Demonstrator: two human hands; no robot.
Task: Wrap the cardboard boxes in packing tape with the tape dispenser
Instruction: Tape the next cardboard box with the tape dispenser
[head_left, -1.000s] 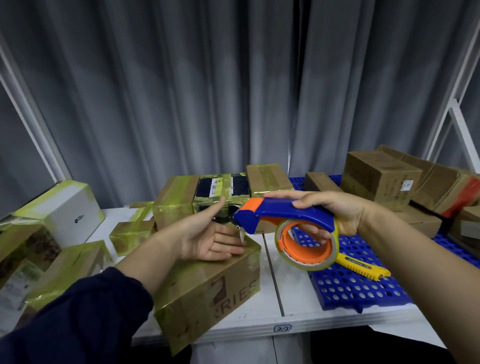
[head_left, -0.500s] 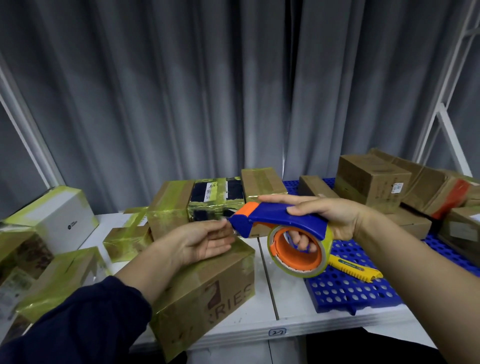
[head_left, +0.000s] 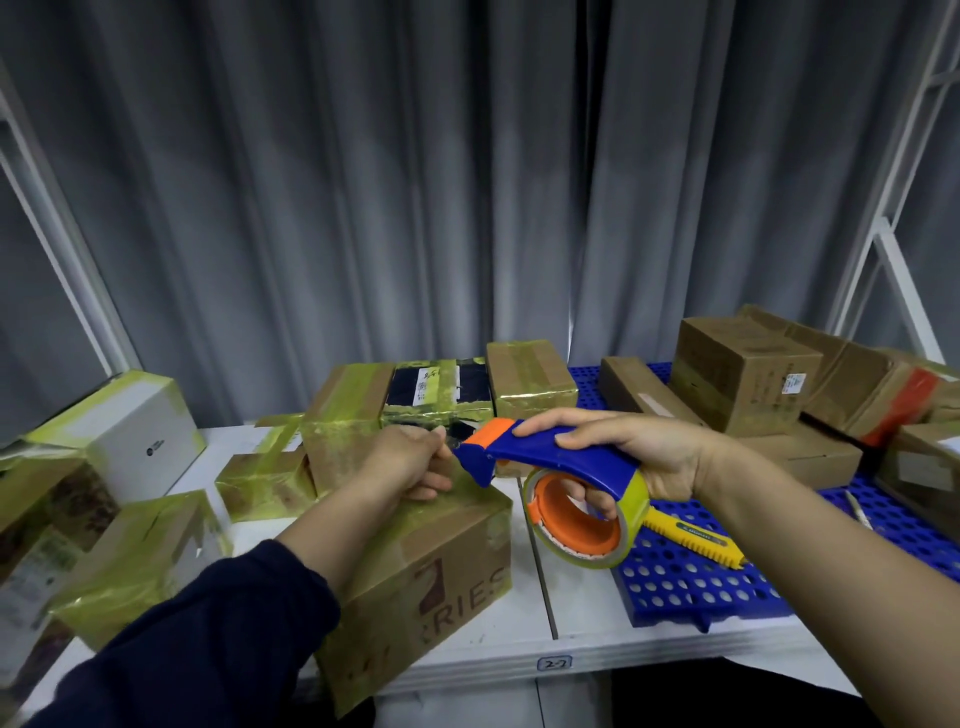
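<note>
Right grip (head_left: 649, 457) clenched round the blue handle of the tape dispenser (head_left: 566, 460), roll hanging above the surface (head_left: 519, 647). Left grip (head_left: 408, 462) curled atop the tape-covered cardboard box (head_left: 431, 566), right at the dispenser's orange nose; cannot tell whether pinching tape. Box at the surface's near edge, blue mat (head_left: 701, 597) and yellow knife (head_left: 691, 535) to its right.

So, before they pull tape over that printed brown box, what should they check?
1. Right hand grips the blue-and-orange plastic tape dispenser: ok, fingers wrap its handle.
2. Yellowish tape roll has tape left: ok.
3. Left hand steadies the printed brown cardboard box: ok, it rests on top.
4. Tape end pinched by the left fingers: cannot tell.
5. Box fully on the white table: not ok, its near corner appears to overhang the edge.
6. Yellow utility knife out of the way: ok, it lies on the blue perforated mat, right of the box.
</note>
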